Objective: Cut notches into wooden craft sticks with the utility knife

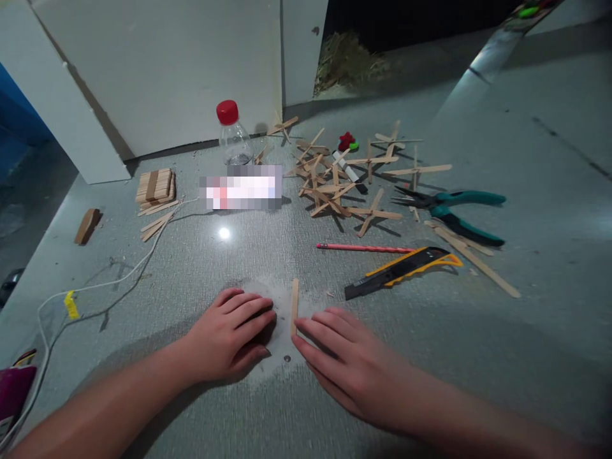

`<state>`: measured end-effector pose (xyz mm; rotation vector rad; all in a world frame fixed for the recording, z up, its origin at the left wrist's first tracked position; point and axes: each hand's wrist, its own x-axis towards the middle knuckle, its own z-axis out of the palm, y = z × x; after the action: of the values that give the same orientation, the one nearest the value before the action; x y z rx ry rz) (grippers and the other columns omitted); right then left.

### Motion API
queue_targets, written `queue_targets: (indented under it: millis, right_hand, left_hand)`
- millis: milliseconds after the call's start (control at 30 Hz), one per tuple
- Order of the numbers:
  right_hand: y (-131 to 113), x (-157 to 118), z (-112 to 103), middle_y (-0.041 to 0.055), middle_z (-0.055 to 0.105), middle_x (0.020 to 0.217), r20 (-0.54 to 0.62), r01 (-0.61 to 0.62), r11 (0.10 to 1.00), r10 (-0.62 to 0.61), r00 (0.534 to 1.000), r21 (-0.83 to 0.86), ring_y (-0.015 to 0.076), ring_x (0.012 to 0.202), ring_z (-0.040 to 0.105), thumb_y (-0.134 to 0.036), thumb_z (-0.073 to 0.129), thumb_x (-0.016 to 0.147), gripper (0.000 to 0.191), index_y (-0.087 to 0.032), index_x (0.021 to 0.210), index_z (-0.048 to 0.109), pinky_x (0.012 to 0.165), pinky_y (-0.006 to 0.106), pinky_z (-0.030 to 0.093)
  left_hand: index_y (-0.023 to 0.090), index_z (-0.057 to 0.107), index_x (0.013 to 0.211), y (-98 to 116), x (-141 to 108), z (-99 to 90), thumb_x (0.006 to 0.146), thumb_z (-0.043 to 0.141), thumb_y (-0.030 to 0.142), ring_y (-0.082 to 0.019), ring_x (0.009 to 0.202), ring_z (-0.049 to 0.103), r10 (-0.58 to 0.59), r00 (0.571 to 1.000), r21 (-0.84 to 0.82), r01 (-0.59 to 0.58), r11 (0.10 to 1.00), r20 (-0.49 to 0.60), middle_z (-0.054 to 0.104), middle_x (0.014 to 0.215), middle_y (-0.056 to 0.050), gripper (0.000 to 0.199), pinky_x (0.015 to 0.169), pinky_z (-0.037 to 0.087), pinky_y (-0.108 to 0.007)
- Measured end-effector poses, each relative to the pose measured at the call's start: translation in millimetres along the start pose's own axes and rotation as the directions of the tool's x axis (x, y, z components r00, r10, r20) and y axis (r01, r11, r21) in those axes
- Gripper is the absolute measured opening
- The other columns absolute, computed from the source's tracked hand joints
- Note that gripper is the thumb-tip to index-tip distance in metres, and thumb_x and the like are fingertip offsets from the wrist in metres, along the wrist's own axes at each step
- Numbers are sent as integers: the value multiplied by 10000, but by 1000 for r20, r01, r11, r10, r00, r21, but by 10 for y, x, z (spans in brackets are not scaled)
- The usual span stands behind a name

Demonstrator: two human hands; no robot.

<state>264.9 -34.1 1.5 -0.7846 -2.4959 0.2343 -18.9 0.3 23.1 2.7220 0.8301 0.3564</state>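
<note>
While both hands are lying flat near the front edge of the bench (pixel 526 331), neither is gripping anything. Left hand (pixel 229 338), fingers spread, is pressing a pale sanding sheet (pixel 280 319). Right hand (pixel 339 363), fingers extended, is touching the near end of a wooden stick (pixel 294 305) lying on that sheet. Utility knife (pixel 401 269) and red pencil (pixel 363 247) are lying just beyond the right hand.
</note>
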Motion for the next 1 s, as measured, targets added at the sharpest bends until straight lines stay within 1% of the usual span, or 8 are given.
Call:
queue_targets:
  millis: [133,233,367,467,600,667,800,1000]
  right_hand:
    - [28,9,31,170,686,1353,13,-29,997,30,999,-67,325,1214,606,-230,564,974,302,-157,1230,707,1058,542,466]
    - [36,11,48,183,692,1353,22,-39,997,41,999,-69,342,1238,616,-267,553,993,292,-149,1209,710,1073,581,457]
    - [39,3,54,173,694,1370,41,-25,1000,26,999,-17,341,1274,628,-262,537,1009,301,-148,1231,706,1106,598,443]
    - [42,-3,56,153,697,1376,42,-11,1000,11,999,13,321,1297,627,-232,546,1001,295,-158,1237,707,1134,579,436]
    - [52,-10,67,156,701,1368,22,2,999,-3,1000,32,313,1313,618,-189,550,979,278,-140,1198,715,1155,559,426]
    - [54,-10,69,159,701,1366,10,-3,999,3,1000,33,318,1314,616,-187,554,975,267,-139,1179,718,1154,555,425]
    - [49,11,48,149,712,1347,-4,-16,999,16,1000,37,316,1291,630,-199,544,989,252,-140,1159,722,1148,539,433]
    - [44,11,17,161,711,1338,16,-23,998,22,1000,65,310,1288,635,-234,546,1002,253,-137,1153,725,1143,536,452]
  left_hand:
    - [157,630,1267,3,14,-3,998,595,285,-257,1183,667,9,998,22,-7,1000,-64,719,1294,-130,301,1056,483,-452]
    - [149,653,1117,-21,2,-6,982,625,329,-250,989,683,-27,992,100,39,994,-120,745,1108,-119,226,912,518,-435]
    - [172,648,977,-31,-4,-85,1000,599,386,-223,833,663,-4,999,166,11,986,-42,742,969,-80,221,769,519,-402]
    - [168,660,1044,26,5,-201,1008,567,324,-237,890,691,-32,999,180,25,983,37,748,1034,-85,185,802,547,-419]
    - [144,659,1201,120,-8,-302,1005,519,218,-278,1095,703,-87,989,227,59,972,118,733,1207,-121,251,907,583,-442]
    - [135,656,1232,138,-34,-307,991,499,164,-284,1117,707,-74,989,254,39,966,132,730,1228,-128,289,901,602,-435]
    - [106,637,1280,116,-112,-288,955,481,108,-273,1044,743,-55,981,290,-1,957,185,713,1296,-154,360,822,642,-394]
    - [80,624,1291,91,-139,-304,980,483,108,-285,1137,743,45,971,374,-132,918,234,708,1331,-193,343,912,642,-379]
